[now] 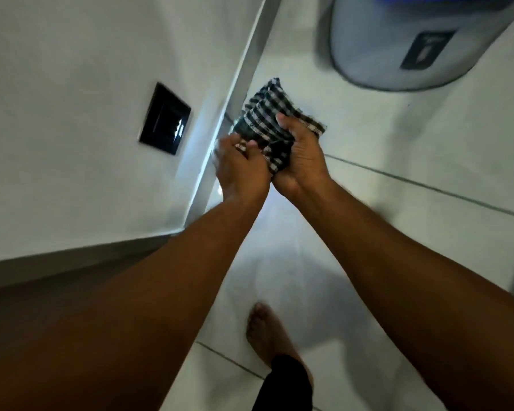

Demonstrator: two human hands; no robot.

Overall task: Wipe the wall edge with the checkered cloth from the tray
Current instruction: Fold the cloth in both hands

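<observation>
A black-and-white checkered cloth (264,114) is bunched between both of my hands, right beside the wall edge (241,72). My right hand (300,161) grips the cloth from the right and below, thumb across its top. My left hand (238,170) pinches the cloth's lower left part, close to the white wall corner. The cloth's upper end sticks up past my fingers next to the edge; whether it touches the edge I cannot tell. No tray is in view.
A black switch plate (165,118) sits on the white wall (72,84) at the left. A grey bin (404,40) with a dark label stands on the tiled floor (413,149) at the upper right. My bare foot (267,330) is on the floor below.
</observation>
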